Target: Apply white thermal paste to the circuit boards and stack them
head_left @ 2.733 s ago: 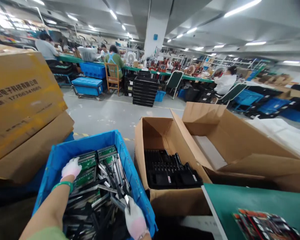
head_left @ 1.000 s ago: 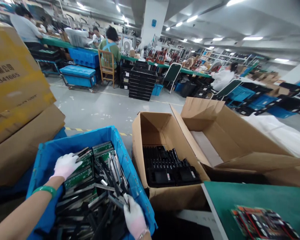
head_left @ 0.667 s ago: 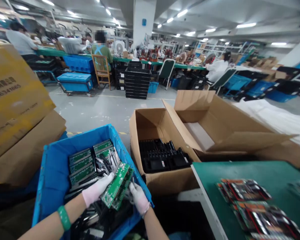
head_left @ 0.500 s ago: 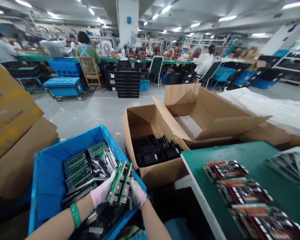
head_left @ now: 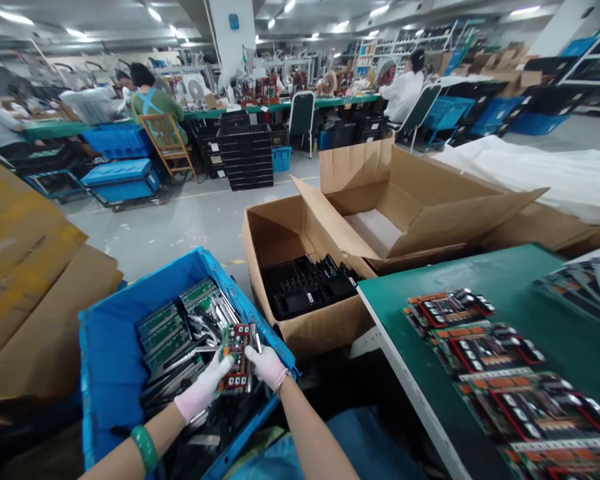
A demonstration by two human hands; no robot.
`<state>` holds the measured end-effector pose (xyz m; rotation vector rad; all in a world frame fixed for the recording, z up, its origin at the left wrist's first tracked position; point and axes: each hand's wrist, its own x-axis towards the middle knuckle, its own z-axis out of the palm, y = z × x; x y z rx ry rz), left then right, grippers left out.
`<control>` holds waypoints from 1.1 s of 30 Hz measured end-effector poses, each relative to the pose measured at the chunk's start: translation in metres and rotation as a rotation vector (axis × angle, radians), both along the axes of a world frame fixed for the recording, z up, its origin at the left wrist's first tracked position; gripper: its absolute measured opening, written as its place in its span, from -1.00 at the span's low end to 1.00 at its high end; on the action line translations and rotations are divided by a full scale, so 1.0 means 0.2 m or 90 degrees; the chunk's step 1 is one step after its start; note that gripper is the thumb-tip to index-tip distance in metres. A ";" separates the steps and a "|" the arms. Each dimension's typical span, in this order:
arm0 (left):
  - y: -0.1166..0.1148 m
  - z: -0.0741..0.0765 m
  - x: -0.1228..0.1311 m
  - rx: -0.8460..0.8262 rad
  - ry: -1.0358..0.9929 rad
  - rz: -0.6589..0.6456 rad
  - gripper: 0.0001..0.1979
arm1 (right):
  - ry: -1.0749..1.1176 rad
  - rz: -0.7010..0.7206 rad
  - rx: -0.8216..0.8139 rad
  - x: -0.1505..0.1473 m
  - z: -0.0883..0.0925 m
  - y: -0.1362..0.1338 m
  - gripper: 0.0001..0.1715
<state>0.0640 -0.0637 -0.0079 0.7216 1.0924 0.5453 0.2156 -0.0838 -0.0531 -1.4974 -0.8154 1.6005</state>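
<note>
A small stack of circuit boards (head_left: 235, 355) is held upright between both my gloved hands above the blue crate (head_left: 105, 373). My left hand (head_left: 203, 390) grips the stack's left edge, and a green bracelet is on that wrist. On the right edge, my right hand (head_left: 266, 365) is closed. The top board faces me and shows red and black parts. More green boards (head_left: 173, 327) and dark metal pieces lie in the crate below.
An open cardboard box (head_left: 305, 320) with black trays stands right of the crate, a second open box (head_left: 405, 200) behind it. A green table (head_left: 480, 280) at the right carries rows of boards (head_left: 485, 353). Cardboard cartons (head_left: 25, 280) stand at the left. People sit at far benches.
My hands went from reaching into the crate to lifting a stack of boards out. The stack has turned so its component side faces me. My view has swung right toward the green table.
</note>
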 end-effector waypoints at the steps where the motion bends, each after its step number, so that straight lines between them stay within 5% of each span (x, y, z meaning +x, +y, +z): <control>1: -0.02 0.00 -0.01 0.012 -0.004 -0.002 -0.03 | -0.013 0.010 -0.010 0.00 0.00 0.00 -0.52; 4: -0.08 0.00 -0.01 0.063 -0.013 -0.035 0.25 | -0.063 0.040 -0.011 0.00 0.01 0.00 -0.58; 7: -0.10 0.01 -0.01 0.091 -0.006 -0.046 0.32 | -0.144 0.057 0.023 0.01 0.03 -0.02 -0.62; 15: 0.00 0.08 -0.04 0.052 0.057 0.134 -0.05 | -0.414 0.131 0.141 -0.02 0.08 -0.08 -0.54; 22: 0.06 0.00 -0.02 0.204 0.136 0.273 -0.08 | -0.554 0.276 0.170 -0.06 0.09 -0.10 -0.43; 27: 0.03 -0.02 0.01 0.258 0.165 0.285 -0.11 | -0.590 0.329 0.154 -0.06 0.08 -0.09 -0.43; 33: 0.00 0.07 -0.02 0.242 0.159 0.297 -0.18 | -0.600 0.296 0.083 -0.03 0.06 -0.07 -0.46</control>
